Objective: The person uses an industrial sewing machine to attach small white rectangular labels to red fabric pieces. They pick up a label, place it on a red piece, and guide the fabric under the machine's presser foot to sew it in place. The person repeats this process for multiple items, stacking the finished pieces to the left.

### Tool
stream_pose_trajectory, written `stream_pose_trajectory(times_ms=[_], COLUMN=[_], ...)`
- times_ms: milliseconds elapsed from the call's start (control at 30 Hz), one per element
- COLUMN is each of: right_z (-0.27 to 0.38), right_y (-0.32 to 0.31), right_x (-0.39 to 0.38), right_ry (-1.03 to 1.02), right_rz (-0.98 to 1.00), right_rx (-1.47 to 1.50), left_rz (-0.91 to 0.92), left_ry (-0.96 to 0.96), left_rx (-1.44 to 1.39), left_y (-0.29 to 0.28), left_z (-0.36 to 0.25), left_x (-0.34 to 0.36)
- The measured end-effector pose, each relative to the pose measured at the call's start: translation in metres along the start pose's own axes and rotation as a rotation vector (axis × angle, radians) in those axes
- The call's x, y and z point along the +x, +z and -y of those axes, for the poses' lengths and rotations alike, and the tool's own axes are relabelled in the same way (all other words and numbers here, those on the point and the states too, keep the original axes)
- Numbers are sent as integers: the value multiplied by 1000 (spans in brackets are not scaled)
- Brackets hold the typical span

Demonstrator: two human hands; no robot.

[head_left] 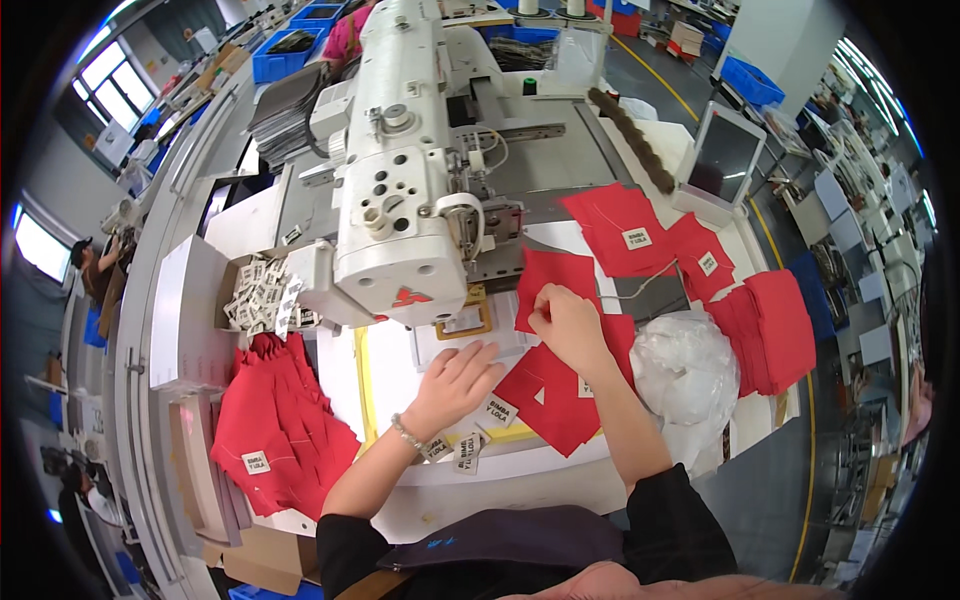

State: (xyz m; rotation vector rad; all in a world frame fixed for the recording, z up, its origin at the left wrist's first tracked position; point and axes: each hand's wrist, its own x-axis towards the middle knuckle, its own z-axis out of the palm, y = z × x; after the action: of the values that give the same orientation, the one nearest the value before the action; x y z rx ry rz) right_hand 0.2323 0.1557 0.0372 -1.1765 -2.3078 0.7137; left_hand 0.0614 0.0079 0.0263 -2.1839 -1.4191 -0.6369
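My right hand pinches a red fabric piece, which stands up in front of the sewing machine's head. My left hand, with a beaded bracelet at its wrist, is open, its fingers stretched toward the clear plate in front of the needle area. It holds nothing that I can see. Below my right hand more red fabric pieces lie overlapped, one with a white label partly covered by my forearm. Several loose white labels lie at the near edge, beside my left wrist. The needle is hidden.
A box of white labels stands left of the machine, above a heap of red fabric. To the right are labelled red pieces, a crumpled clear plastic bag, a folded red stack and a screen.
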Motion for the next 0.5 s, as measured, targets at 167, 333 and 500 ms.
stream_pose_trajectory(times_ms=[167, 333, 500], right_z=[-2, -13, -19], right_y=[13, 7, 6], right_x=[-4, -8, -10], right_ry=[-32, -29, -37], right_rz=[55, 93, 67], right_rx=[-49, -27, 88], left_rz=[-47, -71, 29], left_ry=[139, 219, 155], left_rx=[27, -5, -139], left_y=[43, 55, 63], left_z=[2, 11, 9], left_x=[14, 32, 36])
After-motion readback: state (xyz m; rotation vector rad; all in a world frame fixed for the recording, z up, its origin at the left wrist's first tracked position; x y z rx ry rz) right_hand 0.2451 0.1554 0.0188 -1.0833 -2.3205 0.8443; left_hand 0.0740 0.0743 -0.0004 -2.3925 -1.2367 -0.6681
